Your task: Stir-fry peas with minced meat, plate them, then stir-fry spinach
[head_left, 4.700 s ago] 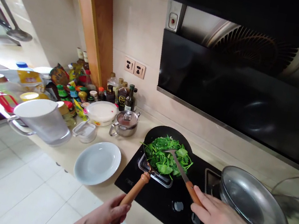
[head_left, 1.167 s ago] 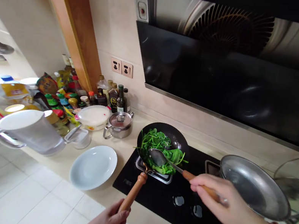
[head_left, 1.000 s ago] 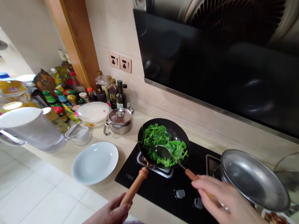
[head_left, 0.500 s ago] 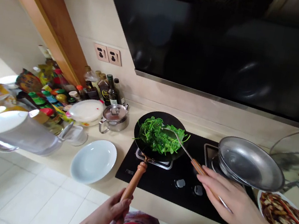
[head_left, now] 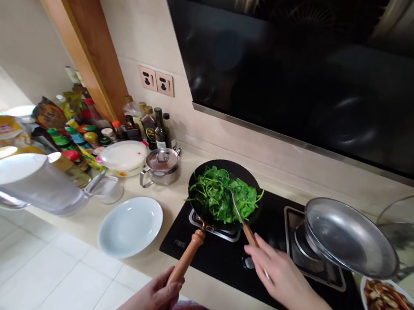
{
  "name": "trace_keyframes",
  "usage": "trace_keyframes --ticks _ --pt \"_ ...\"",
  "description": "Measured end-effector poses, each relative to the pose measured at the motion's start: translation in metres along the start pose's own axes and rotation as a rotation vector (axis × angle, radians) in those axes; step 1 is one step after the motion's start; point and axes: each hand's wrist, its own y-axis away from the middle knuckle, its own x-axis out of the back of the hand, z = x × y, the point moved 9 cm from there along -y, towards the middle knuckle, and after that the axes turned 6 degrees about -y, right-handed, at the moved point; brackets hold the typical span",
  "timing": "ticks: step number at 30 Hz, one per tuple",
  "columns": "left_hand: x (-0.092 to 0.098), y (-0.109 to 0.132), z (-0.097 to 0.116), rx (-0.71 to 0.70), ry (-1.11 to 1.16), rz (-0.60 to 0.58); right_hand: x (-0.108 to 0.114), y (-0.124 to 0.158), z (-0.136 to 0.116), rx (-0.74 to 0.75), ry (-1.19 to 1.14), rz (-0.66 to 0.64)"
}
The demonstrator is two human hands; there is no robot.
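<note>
The left hand (head_left: 148, 305) has its grip closed around the wooden handle (head_left: 185, 258) of the black pan (head_left: 220, 213), full of green leaves (head_left: 224, 195). The right hand (head_left: 278, 274) pinches the spatula (head_left: 238, 215), its blade in the leaves. Left of the handle grip, the white plate (head_left: 130, 226) lies empty on the surface (head_left: 166, 206).

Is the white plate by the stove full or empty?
Empty. The white plate shows only its bare inside; the greens are all in the black pan.

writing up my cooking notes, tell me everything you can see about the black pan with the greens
The pan is small, round and black, dark metal by its look, with a long turned wooden handle joined by a coppery neck. It sits level on the left burner of the black stove, handle pointing toward the person. Leafy greens fill most of it. The left hand grips the handle's end. A metal spatula, held in the right hand, rests in the greens.
</note>
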Motion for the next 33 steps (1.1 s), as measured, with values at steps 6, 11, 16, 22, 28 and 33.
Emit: trace_keyframes --ticks 6,11,16,22,28,33 --pt "0.001 0.0 0.002 0.0 0.007 0.009 0.014 -0.003 0.018 -0.044 -0.036 0.093" --pt "0.001 0.002 0.001 0.017 0.008 0.004 0.048 -0.006 0.026 -0.085 -0.126 0.184" --pt "0.001 0.001 0.002 0.012 0.004 0.008 0.07 0.013 -0.012 -0.048 -0.157 0.042" --pt "0.002 0.0 0.0 0.019 -0.002 0.004 0.05 0.007 -0.014 -0.093 -0.184 0.023" --pt "0.003 0.0 0.001 -0.008 0.009 0.007 0.032 0.008 0.002 -0.18 -0.254 0.048" --pt "0.002 -0.001 0.001 -0.014 0.02 -0.003 0.0 0.046 0.0 -0.448 -0.639 -0.216"
